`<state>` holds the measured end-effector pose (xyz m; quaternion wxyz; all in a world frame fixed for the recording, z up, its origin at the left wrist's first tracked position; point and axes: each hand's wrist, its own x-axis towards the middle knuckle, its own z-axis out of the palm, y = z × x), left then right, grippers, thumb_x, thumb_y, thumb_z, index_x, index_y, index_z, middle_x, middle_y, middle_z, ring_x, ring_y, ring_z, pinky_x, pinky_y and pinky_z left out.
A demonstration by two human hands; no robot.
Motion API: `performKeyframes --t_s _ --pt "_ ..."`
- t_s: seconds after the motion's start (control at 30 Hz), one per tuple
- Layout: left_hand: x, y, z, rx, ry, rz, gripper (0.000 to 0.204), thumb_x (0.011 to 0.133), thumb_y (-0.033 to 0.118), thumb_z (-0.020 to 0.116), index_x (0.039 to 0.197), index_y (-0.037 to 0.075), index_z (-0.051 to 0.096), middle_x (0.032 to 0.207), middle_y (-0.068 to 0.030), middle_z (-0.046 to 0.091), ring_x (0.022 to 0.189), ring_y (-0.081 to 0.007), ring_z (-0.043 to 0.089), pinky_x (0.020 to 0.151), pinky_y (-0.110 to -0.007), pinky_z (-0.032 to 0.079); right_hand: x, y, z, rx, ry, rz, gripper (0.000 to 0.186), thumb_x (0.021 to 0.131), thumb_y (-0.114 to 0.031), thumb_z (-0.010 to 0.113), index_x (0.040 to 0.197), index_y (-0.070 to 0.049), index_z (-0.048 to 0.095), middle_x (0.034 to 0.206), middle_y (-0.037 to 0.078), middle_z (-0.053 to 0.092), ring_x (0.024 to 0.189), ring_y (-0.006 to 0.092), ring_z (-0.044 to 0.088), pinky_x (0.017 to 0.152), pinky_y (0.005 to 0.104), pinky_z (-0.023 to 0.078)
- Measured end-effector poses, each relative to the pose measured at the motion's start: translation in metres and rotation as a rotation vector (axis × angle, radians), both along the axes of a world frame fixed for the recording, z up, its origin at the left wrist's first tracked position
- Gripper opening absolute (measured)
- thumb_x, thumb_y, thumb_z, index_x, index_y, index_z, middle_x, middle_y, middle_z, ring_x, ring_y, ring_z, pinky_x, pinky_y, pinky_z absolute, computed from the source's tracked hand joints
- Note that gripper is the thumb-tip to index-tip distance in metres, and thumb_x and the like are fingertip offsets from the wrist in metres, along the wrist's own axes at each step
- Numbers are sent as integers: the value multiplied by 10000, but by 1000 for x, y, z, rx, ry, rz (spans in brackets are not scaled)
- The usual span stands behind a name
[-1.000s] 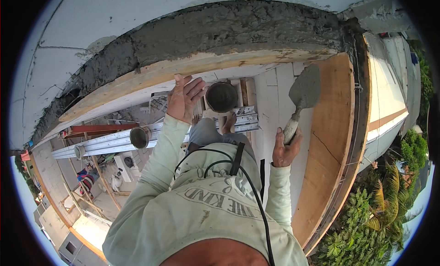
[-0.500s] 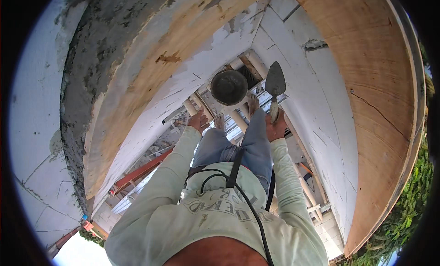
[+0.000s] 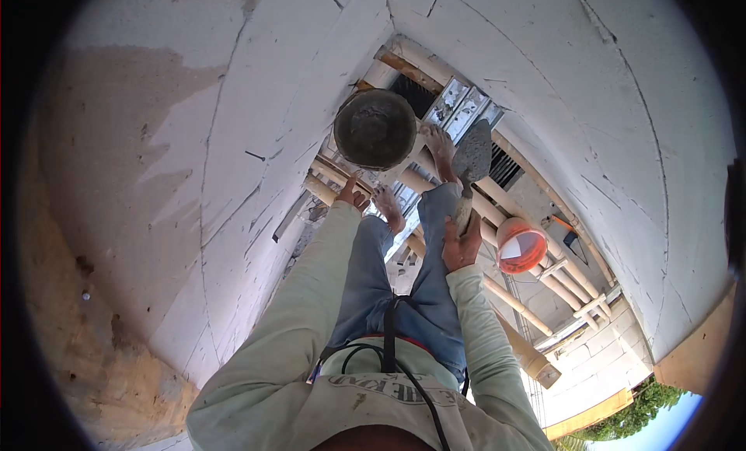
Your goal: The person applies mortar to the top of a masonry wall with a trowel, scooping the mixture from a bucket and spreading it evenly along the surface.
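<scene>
Two pale walls dominate: the left wall [image 3: 256,70] carries a broad brownish stain and several long cracks, and the right wall [image 3: 559,78] is also cracked along its length. The two meet in a corner at the top of the view. A stained wooden board [image 3: 93,365] runs along the lower left edge.

The worker stands between the walls, in a light green long-sleeved shirt [image 3: 303,389] and blue jeans [image 3: 437,272]. Bamboo poles [image 3: 532,311] lie beneath on the right. A dark round bucket [image 3: 344,140] sits ahead of the feet, close to the left wall; grey material shows inside it. A metal plank [image 3: 464,113], spotted with pale residue, lies to the right of the bucket.

The trowel [image 3: 472,154] is at the worker's right, beside the right knee, blade pointing away from the body and coated grey. An orange-red bucket [image 3: 538,255] appears to the right of the trowel handle, with a bright patch in its mouth.

The right hand [image 3: 462,242] is closed around the trowel handle. The left hand [image 3: 354,196] has its fingers loosely parted and nothing visible in its grasp; it is just beside the dark bucket's near rim, and contact cannot be determined. Both bare feet [image 3: 440,149] are visible near that bucket. A small dark peg [image 3: 255,155] projects from the left wall.
</scene>
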<state>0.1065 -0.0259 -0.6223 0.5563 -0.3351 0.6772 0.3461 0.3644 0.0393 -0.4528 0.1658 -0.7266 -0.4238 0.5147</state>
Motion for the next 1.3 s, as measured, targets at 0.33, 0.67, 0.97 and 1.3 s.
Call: performKeyframes --t_s 0.33,0.67,0.97,1.3 --pt "45 2 -127 173 52 290 532 806 422 780 1168 93 569 981 -71 679 783 -205 670 766 -384 536 14 -26 10 3 28 -50 480 904 -187 618 1292 44 456 795 116 624 630 162 593 591 311 494" --pt "-1 34 -134 203 238 175 445 787 176 768 1143 11 560 1001 -143 679 826 -287 703 615 -368 631 3 -29 6 65 38 -81 451 899 -265 635 1220 7 475 732 55 549 545 125 538 505 277 432" --pt "9 70 -104 142 331 -24 443 696 17 683 1105 -45 524 934 -164 674 692 -309 697 516 -366 607 4 -32 -4 144 -13 5 464 902 -253 645 1236 15 467 734 58 563 546 127 539 503 283 434" --pt "25 24 -1 193 453 4 405 635 -14 644 1027 -24 544 850 -163 650 611 -297 668 469 -373 578 10 -23 -14 215 -67 34 505 930 -303 632 1283 13 458 758 77 580 511 124 521 471 278 422"
